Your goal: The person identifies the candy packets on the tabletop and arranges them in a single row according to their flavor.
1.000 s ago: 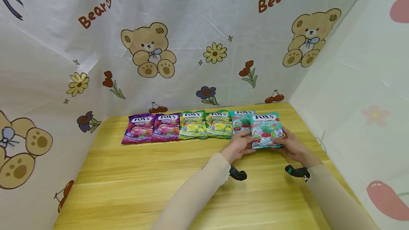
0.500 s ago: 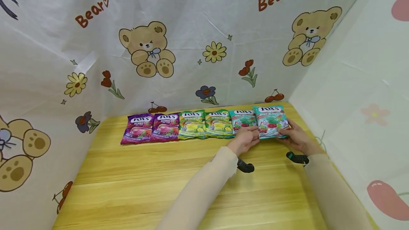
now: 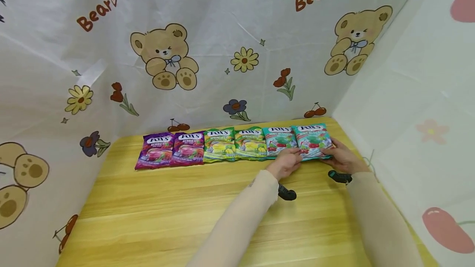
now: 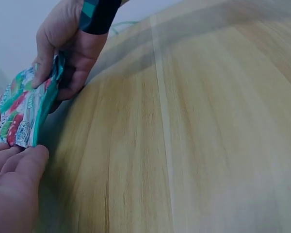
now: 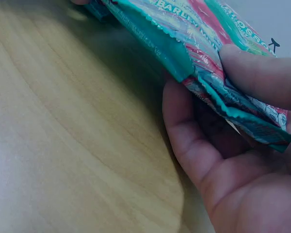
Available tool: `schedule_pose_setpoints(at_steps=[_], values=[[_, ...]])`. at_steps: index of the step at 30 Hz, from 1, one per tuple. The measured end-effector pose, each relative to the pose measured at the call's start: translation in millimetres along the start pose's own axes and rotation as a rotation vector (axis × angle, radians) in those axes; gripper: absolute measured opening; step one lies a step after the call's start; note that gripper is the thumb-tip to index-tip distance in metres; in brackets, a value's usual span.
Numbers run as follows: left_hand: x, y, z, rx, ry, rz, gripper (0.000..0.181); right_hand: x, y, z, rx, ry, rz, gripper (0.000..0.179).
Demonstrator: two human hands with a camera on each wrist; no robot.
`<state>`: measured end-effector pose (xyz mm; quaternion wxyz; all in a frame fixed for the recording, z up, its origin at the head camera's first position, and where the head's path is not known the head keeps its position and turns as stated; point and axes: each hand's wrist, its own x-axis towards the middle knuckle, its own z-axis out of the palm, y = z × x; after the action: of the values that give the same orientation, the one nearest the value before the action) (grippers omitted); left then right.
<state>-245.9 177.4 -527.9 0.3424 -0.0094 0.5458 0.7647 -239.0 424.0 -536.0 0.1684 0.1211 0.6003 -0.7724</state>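
At the right end of a row of candy bags, a teal Mint Blossom candy bag (image 3: 313,138) is held between both hands, its near edge raised off the table. My right hand (image 3: 344,158) grips its lower right corner; in the right wrist view the thumb (image 5: 257,77) lies on top and the fingers curl underneath. My left hand (image 3: 285,163) pinches the lower left corner, with fingers (image 4: 26,162) under the edge in the left wrist view. Just left of it lies a second teal Mint Blossom bag (image 3: 278,138), partly covered by the left hand.
Two green Springtea bags (image 3: 219,145) and two purple Berries bags (image 3: 156,150) continue the row leftward along the back of the wooden table (image 3: 167,209). White bear-print cloth (image 3: 208,106) stands behind, and a white side wall (image 3: 400,135) is close on the right.
Both hands have carried the held teal bag rightward and back, off the second teal bag and down beside it. The second teal bag's front now shows more. The head view has shifted slightly.
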Motion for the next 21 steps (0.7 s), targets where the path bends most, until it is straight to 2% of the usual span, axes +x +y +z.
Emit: schedule_pose_setpoints(at_steps=[9, 17, 21], values=[[4.4, -3.9, 1.0, 0.0, -0.003, -0.009, 0.056, 5.6, -3, 1, -0.051, 0.051, 0.022, 0.091], [8.0, 0.5, 4.7, 0.011, 0.001, -0.024, 0.057, 13.9, -11, 8, -0.334, 0.187, 0.028, 0.088], [8.3, 2.1, 5.7, 0.009, 0.007, -0.027, 0.057, 16.7, -14, 13, -0.382, 0.245, 0.027, 0.087]])
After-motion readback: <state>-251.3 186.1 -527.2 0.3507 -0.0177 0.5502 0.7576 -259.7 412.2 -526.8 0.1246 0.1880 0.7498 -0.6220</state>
